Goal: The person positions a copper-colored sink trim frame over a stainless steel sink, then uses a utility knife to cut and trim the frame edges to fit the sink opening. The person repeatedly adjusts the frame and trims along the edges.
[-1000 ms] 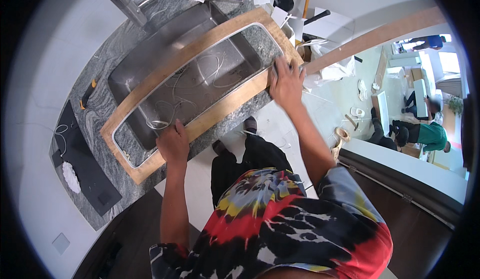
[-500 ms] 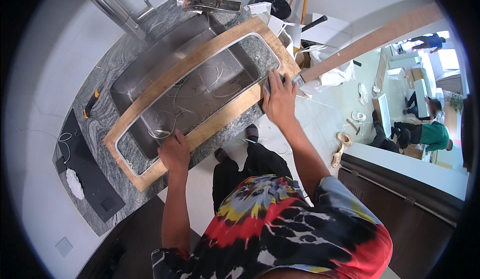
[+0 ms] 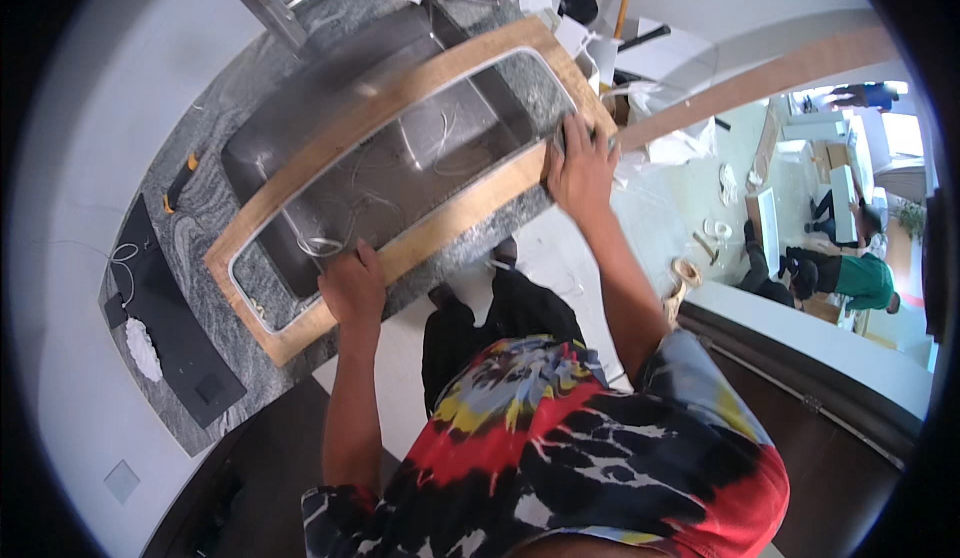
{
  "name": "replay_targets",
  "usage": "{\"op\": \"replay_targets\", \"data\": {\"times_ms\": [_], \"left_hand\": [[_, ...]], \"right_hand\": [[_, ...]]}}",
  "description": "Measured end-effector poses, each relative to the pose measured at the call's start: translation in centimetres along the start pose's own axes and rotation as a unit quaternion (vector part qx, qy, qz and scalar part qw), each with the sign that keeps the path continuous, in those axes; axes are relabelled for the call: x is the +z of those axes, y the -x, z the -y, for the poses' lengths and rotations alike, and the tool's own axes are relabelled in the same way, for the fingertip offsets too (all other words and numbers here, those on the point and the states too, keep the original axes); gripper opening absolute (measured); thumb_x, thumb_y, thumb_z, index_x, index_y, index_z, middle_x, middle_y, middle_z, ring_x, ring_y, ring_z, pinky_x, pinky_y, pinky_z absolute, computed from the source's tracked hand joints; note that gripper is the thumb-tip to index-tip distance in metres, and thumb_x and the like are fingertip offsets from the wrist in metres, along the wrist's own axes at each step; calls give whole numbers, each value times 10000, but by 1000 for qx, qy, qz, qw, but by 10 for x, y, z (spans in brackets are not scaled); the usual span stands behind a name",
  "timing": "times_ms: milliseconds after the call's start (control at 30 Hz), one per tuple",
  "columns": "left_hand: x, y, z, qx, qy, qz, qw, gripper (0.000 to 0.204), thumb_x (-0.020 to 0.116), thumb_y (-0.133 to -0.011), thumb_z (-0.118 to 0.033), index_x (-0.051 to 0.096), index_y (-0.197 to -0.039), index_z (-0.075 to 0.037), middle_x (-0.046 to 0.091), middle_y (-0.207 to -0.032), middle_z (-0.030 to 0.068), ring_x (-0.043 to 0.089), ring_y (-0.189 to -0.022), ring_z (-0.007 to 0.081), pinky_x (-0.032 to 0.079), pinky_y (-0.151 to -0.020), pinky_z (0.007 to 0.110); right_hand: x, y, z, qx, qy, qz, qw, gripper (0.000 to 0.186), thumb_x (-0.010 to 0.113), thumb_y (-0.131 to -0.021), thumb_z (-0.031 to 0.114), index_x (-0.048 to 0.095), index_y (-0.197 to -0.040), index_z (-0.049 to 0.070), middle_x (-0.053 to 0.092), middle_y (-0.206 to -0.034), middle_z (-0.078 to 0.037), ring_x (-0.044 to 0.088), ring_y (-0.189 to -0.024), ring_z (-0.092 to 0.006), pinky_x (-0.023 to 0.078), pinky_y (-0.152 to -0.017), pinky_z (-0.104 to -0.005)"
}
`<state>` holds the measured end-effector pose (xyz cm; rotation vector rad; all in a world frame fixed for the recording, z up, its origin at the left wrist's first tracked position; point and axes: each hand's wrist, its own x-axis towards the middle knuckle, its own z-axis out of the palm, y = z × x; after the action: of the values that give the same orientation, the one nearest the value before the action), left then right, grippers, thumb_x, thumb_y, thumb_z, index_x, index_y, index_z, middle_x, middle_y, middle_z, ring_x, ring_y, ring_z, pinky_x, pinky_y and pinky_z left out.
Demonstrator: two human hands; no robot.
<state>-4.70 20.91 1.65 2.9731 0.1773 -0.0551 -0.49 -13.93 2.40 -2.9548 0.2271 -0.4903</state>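
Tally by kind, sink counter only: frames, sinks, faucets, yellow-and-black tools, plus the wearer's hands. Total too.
Wooden frame: 1
Sink: 1
Faucet: 1
Yellow-and-black tool: 1
Left hand and right hand, both on the frame: 2
Total: 6

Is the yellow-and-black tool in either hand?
No, the yellow-and-black tool lies on the counter, while the left hand and right hand are at the wooden frame.

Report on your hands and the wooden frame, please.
Left hand gripping wooden frame, near edge; right hand at right end. Frame over sink, white wire inside.
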Motion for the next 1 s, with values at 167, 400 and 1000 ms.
{"op": "replay_targets", "data": {"times_ms": [167, 400, 1000], "left_hand": [[5, 6, 5, 5, 9, -10, 1000, 482, 451, -972, -325, 712, -714, -13, 688, -751, 208, 669, -715, 382, 498, -726, 496], [4, -1, 5, 6, 15, -30, 999, 469, 462, -963, -308, 711, -683, -26, 686, -724, 194, 665, -675, 375, 507, -700, 477], [2, 6, 7, -4, 131, -67, 989, 291, 550, -939, -295, 702, -948, -48, 673, -895, 168, 653, -900, 352, 480, -800, 467]], "right_hand": [[-6, 0, -6, -26, 35, 32, 999, 460, 522, -945, 276, 511, -1363, 84, 533, -1407, -124, 424, -1304, -435, 294, -1035, -687], [19, 68, 83, -128, -182, 80, 971, 710, 599, -823, 163, 356, -1465, -19, 356, -1535, -179, 306, -1415, -419, 205, -1165, -573], [-16, 97, 171, -311, -139, 202, 918, 666, 598, -856, 231, 410, -1452, 1, 340, -1546, -202, 262, -1467, -352, 175, -1192, -538]]}}
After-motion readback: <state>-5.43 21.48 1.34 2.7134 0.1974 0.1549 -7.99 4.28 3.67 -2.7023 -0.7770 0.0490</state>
